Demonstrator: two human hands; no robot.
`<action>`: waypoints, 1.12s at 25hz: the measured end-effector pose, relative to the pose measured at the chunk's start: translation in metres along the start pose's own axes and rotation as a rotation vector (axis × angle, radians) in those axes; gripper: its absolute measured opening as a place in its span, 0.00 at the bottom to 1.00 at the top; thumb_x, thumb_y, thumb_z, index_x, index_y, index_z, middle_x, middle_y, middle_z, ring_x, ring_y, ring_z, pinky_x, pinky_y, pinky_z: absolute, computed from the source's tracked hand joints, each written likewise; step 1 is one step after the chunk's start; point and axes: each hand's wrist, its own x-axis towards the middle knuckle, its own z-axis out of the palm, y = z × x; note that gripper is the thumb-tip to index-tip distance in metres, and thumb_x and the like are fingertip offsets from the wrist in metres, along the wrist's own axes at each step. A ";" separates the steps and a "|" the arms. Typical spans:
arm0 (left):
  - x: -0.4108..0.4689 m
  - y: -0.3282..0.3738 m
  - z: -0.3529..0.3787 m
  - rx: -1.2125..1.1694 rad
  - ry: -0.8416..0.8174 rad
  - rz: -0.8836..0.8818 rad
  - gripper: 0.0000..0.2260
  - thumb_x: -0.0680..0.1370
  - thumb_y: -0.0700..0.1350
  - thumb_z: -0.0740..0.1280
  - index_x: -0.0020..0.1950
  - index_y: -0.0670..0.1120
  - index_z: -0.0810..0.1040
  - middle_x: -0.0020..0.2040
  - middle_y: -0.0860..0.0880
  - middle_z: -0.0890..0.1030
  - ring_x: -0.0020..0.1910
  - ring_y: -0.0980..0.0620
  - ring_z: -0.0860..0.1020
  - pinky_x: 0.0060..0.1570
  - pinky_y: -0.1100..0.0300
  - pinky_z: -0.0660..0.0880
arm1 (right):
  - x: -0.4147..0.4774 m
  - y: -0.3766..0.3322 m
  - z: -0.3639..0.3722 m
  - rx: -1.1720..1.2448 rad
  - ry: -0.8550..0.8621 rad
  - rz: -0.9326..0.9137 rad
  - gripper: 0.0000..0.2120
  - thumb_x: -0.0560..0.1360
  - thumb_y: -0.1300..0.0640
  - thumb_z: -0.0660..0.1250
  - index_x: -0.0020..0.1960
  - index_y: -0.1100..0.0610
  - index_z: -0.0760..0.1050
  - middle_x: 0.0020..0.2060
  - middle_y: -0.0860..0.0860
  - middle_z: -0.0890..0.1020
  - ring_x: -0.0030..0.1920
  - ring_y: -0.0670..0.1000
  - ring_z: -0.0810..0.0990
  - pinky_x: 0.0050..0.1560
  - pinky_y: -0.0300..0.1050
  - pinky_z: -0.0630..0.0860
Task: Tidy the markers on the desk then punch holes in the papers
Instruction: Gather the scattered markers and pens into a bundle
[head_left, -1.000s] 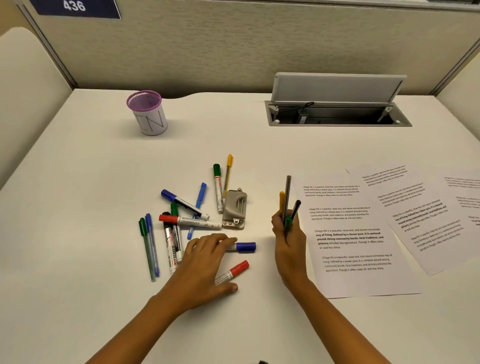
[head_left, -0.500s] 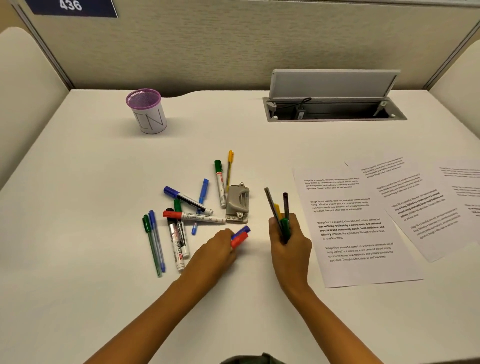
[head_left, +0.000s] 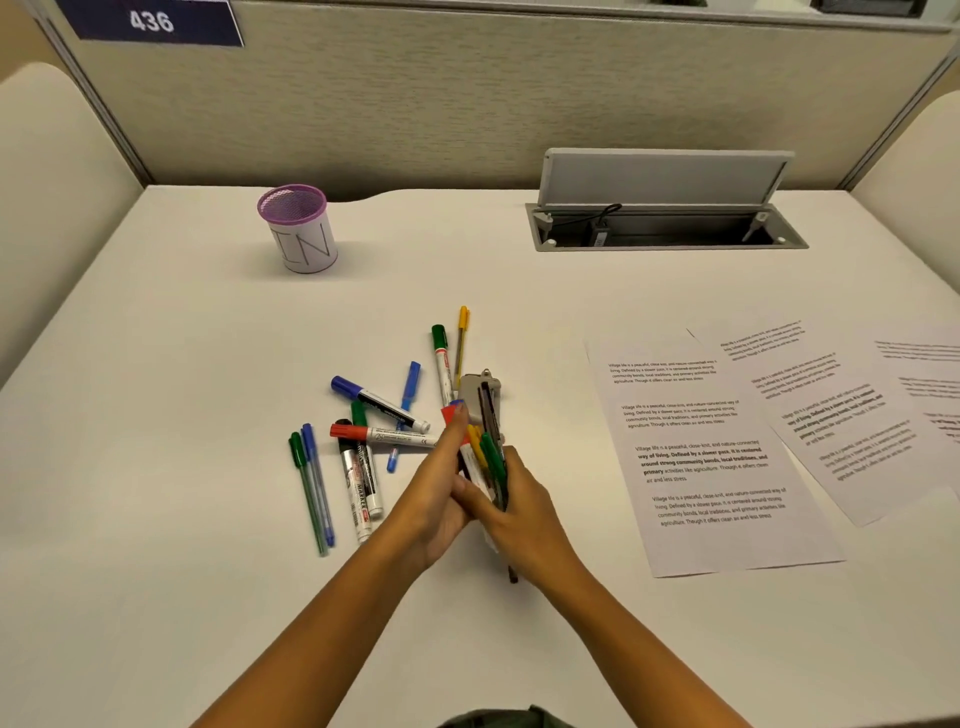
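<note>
A: Any numbers?
B: "436", white on a dark blue plate (head_left: 150, 22), fixed to the partition (head_left: 467, 104).
A: The cup?
B: Purple mesh cup (head_left: 298, 228); its white band reads "IN".
A: Pens?
B: One marker (head_left: 361, 493) lying on the surface reads "MARKER" along the barrel. Other print too small.
A: Paper?
B: Nearest sheet (head_left: 701, 457): "Village life is a peaceful, close-knit, and nature-connected way of living. Defined by a slower pace". The paragraph repeats down the page.

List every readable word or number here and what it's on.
"436": blue sign on the partition.
"IN": purple cup.
"MARKER": white marker barrel.
"Village life is a peaceful, close-knit...": nearest paper, in repeated paragraphs.
Other marker labels and farther sheets: too small to read.
</note>
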 end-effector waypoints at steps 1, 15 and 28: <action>-0.001 0.002 -0.001 0.002 -0.029 0.005 0.23 0.78 0.60 0.55 0.68 0.51 0.72 0.60 0.44 0.81 0.60 0.46 0.78 0.57 0.48 0.76 | 0.002 0.003 -0.001 0.014 -0.001 -0.020 0.29 0.69 0.33 0.63 0.66 0.42 0.65 0.52 0.36 0.75 0.50 0.36 0.77 0.47 0.28 0.74; -0.003 0.005 -0.058 0.752 0.688 0.437 0.05 0.80 0.48 0.61 0.54 0.50 0.70 0.39 0.51 0.75 0.37 0.51 0.75 0.38 0.53 0.77 | 0.011 0.012 -0.012 0.297 0.374 -0.196 0.11 0.67 0.47 0.72 0.39 0.50 0.72 0.33 0.41 0.78 0.33 0.42 0.73 0.39 0.30 0.73; 0.000 0.007 -0.095 1.250 1.058 0.279 0.40 0.67 0.62 0.73 0.66 0.37 0.63 0.61 0.36 0.68 0.56 0.38 0.69 0.50 0.48 0.72 | 0.016 0.023 -0.002 0.181 0.389 -0.138 0.13 0.68 0.44 0.68 0.34 0.49 0.67 0.26 0.36 0.76 0.28 0.41 0.69 0.31 0.26 0.66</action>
